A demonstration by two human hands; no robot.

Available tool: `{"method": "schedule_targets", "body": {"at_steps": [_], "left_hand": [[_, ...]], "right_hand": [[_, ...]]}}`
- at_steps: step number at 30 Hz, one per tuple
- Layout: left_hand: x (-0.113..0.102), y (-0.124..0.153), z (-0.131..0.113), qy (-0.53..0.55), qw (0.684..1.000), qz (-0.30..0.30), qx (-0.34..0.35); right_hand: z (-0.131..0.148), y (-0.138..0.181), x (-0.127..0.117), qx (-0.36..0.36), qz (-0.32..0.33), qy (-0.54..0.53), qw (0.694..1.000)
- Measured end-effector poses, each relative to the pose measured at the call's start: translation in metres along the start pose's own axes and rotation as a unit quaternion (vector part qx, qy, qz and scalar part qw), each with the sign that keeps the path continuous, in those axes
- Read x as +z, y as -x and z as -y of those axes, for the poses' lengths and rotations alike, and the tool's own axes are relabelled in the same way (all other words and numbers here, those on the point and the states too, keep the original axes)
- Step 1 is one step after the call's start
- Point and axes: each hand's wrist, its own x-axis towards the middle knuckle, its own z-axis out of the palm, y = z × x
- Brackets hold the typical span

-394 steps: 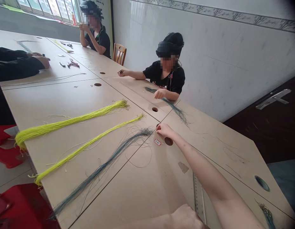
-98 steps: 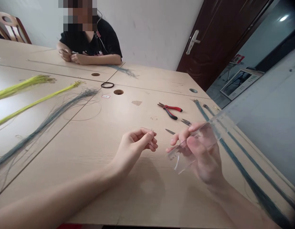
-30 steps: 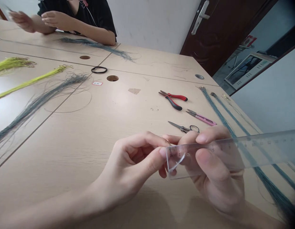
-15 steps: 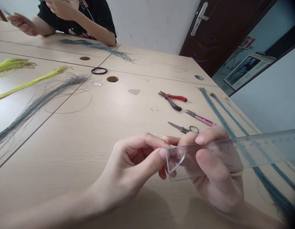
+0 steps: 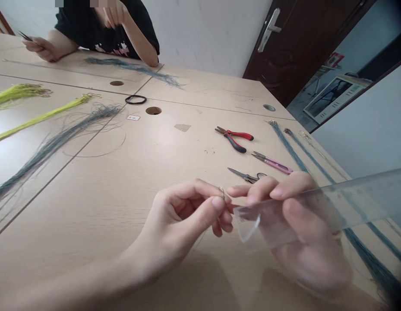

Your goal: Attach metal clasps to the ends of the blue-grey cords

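My left hand [image 5: 187, 216] is closed in a pinch, thumb and forefinger holding a small metal ring [image 5: 222, 193] just above the table. My right hand [image 5: 300, 233] is blurred; it grips a clear plastic ruler [image 5: 333, 207] that runs out to the right edge of the view. The ruler's near corner sits just right of the ring, apart from my left fingertips. Small silver scissors [image 5: 247, 175] lie on the table just behind my hands.
Red-handled pliers [image 5: 234, 137] and pink snips [image 5: 273, 161] lie further back. Blue-grey cord bundles run along the right [image 5: 294, 151] and left [image 5: 54, 142]; yellow-green bundles [image 5: 41, 114] lie far left. A black band [image 5: 135, 99] sits by a table hole [image 5: 153, 110]. Another person [image 5: 99, 30] works opposite.
The ruler has tilted and shifted a little right and down, away from my left fingertips, and my right hand is now blurred. The ring stays pinched in my left hand.
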Motion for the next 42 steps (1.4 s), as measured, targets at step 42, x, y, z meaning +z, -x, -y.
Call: {"method": "schedule_targets", "body": {"at_steps": [42], "left_hand": [[0.002,-0.006,-0.004,-0.211,0.973,0.030,-0.083]], "right_hand": [[0.007,-0.010,-0.014,0.007,0.124,0.423,0.898]]}}
